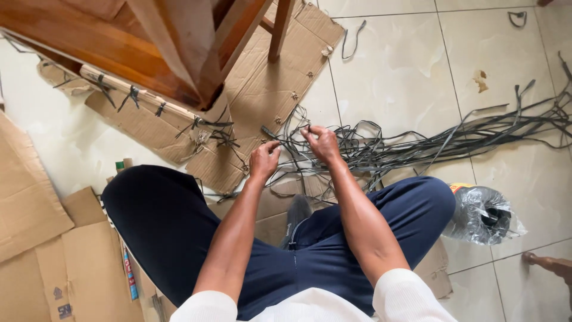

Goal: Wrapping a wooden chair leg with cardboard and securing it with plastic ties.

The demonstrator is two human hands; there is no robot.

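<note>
Seated on a pale tiled floor [405,71], a person works a tangle of thin dark-grey flat plastic strips [381,149] trailing toward the floor's right edge. The left hand [264,160] and right hand [322,143] each pinch a strip end close together — beside flattened brown cardboard [262,89] under a wooden chair [179,48]. Keeping both grips short and taut would likely hold the strand steady.

Strap bundle [476,134] cut off at right edge; wooden frame [149,42] cropped at top; fingertip grip perhaps hidden.
</note>
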